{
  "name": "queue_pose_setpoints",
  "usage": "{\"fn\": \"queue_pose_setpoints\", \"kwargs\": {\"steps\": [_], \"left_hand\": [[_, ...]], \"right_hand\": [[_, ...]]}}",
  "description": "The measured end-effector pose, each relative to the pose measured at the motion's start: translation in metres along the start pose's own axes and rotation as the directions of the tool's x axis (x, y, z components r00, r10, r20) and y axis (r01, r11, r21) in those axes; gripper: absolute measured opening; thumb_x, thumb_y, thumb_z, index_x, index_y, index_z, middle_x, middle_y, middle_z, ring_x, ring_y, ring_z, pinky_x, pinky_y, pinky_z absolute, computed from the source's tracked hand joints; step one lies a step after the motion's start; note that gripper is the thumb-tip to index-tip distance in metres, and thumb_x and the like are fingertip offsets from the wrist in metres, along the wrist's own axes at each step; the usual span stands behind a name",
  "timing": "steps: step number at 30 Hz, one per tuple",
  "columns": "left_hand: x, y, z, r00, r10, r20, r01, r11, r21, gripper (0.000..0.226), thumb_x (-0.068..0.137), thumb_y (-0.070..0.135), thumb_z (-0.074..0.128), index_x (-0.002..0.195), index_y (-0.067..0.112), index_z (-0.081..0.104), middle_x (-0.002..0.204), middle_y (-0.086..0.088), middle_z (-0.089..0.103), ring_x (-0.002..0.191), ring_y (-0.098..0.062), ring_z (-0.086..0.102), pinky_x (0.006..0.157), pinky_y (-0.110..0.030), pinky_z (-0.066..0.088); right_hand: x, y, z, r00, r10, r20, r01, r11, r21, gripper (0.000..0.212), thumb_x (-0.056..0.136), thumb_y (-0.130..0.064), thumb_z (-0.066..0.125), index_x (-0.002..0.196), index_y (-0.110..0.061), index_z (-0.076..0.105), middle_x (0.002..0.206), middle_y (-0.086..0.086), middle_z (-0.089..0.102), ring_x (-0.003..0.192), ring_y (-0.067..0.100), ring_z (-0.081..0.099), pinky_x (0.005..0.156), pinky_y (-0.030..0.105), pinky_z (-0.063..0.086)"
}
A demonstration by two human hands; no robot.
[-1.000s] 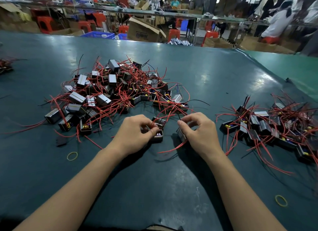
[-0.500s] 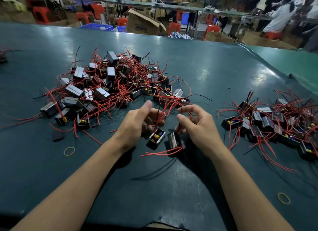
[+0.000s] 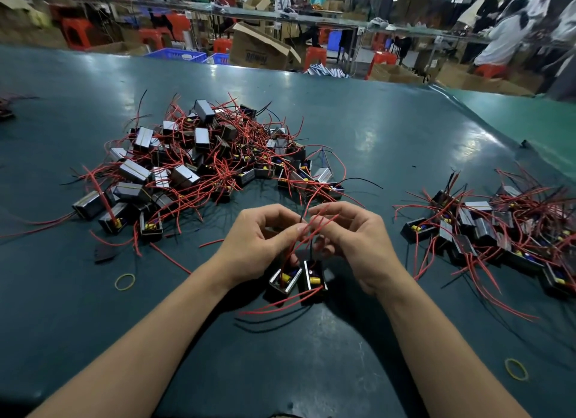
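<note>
Pinching wires (image 3: 315, 228), both hands (image 3: 258, 244) (image 3: 358, 241), table (image 3: 280, 371) ctr.

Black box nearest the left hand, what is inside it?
Inside the black box you can see a yellow part and red wires rising to the left hand. Whatever sits beneath them is covered.

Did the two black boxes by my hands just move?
Yes: the two black boxes moved nearer, away from the big pile, now level with the left rubber band.

Teal table (image 3: 374, 121) bears a big wired-box heap (image 3: 202, 162), a smaller heap (image 3: 498, 230), two rubber bands (image 3: 125, 281).
</note>
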State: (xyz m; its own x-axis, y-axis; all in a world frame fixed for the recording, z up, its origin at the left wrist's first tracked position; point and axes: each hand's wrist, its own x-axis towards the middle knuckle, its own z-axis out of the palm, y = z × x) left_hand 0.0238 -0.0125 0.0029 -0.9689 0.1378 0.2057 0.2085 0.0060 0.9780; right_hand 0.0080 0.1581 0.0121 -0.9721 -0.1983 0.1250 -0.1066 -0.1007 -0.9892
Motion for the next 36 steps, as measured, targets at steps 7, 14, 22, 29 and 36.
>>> {"fn": "queue_pose_setpoints", "kwargs": {"steps": [7, 14, 22, 29, 36], "left_hand": [[-0.001, -0.003, 0.01, 0.996, -0.006, -0.087, 0.002, 0.999, -0.052, 0.01, 0.083, 0.006, 0.071, 0.086, -0.002, 0.065, 0.069, -0.007, 0.069, 0.049, -0.019, 0.063, 0.047, -0.025, 0.053], [-0.006, -0.002, 0.012, 0.982, 0.086, -0.166, -0.089, 0.996, -0.009, 0.015, 0.081, 0.0, 0.072, 0.091, 0.011, 0.076, 0.064, 0.007, 0.071, 0.051, -0.003, 0.061, 0.048, -0.015, 0.049], [-0.008, -0.002, 0.009, 0.972, 0.184, -0.143, -0.149, 0.963, 0.225, 0.021, 0.082, 0.0, 0.073, 0.094, 0.016, 0.077, 0.073, 0.013, 0.068, 0.059, 0.002, 0.054, 0.058, -0.01, 0.04], [-0.01, 0.0, 0.008, 0.965, 0.215, -0.153, -0.143, 0.914, 0.381, 0.022, 0.084, 0.002, 0.07, 0.094, 0.021, 0.077, 0.083, 0.014, 0.072, 0.076, 0.002, 0.063, 0.072, -0.011, 0.046], [-0.009, 0.001, 0.011, 0.971, 0.147, -0.187, -0.101, 0.966, 0.238, 0.021, 0.084, -0.003, 0.069, 0.092, 0.015, 0.077, 0.078, 0.003, 0.076, 0.069, -0.008, 0.069, 0.067, -0.018, 0.053]], "right_hand": [[-0.002, 0.0, 0.011, 0.996, 0.093, -0.014, -0.087, 0.97, 0.227, 0.01, 0.077, -0.003, 0.071, 0.075, -0.012, 0.074, 0.074, 0.009, 0.071, 0.054, 0.017, 0.065, 0.046, 0.022, 0.051], [-0.002, -0.001, 0.012, 0.987, 0.158, 0.022, -0.158, 0.949, 0.272, 0.01, 0.067, -0.012, 0.072, 0.076, -0.01, 0.077, 0.074, 0.009, 0.073, 0.061, 0.015, 0.069, 0.052, 0.021, 0.054], [0.0, -0.002, 0.004, 0.994, 0.088, -0.063, -0.084, 0.995, 0.062, 0.006, 0.073, -0.017, 0.077, 0.078, -0.015, 0.078, 0.075, 0.005, 0.072, 0.07, 0.017, 0.063, 0.066, 0.029, 0.05], [-0.001, -0.001, 0.006, 0.99, -0.116, -0.08, 0.109, 0.99, -0.088, 0.013, 0.083, -0.003, 0.072, 0.081, -0.015, 0.075, 0.074, 0.003, 0.074, 0.068, 0.012, 0.065, 0.066, 0.02, 0.053], [0.0, 0.0, 0.004, 0.987, -0.136, -0.079, 0.125, 0.983, -0.137, 0.014, 0.085, -0.008, 0.072, 0.077, -0.02, 0.072, 0.07, -0.001, 0.07, 0.066, 0.012, 0.063, 0.064, 0.021, 0.052]]}}
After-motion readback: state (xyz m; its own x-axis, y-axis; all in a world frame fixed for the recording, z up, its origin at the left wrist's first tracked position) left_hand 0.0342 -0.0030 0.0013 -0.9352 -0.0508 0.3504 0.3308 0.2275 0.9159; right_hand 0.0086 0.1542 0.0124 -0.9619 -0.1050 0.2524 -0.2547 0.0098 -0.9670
